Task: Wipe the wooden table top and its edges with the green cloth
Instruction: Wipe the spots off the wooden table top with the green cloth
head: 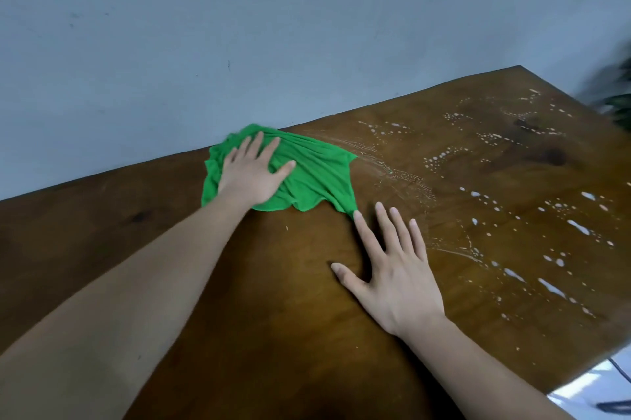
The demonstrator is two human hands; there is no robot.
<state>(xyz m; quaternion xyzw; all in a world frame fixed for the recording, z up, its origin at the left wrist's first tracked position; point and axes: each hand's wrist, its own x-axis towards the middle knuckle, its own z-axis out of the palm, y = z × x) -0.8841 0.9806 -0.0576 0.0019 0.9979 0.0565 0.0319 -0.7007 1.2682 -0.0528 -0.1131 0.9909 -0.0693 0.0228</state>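
Two bare forearms (136, 283) are stretching out over the table (102, 249). The right hand (396, 276) is lying flat on bare wood, fingers straight and spread, holding nothing; its index fingertip is just touching the cloth's (314, 173) near right corner. The left hand (252, 173) is pressing palm-down on the cloth's left part, fingers straight, not curled round it. The cloth is lying spread and wrinkled under and to the right of that hand, close to the far edge by the wall (205, 27). The top is apparently being wiped, less than half done: droplets (512, 214) are sitting well right of both hands, with streaks (392, 170) just right of the cloth. The next move is probably calling for a pressed sweep rightward through them, the edges coming later
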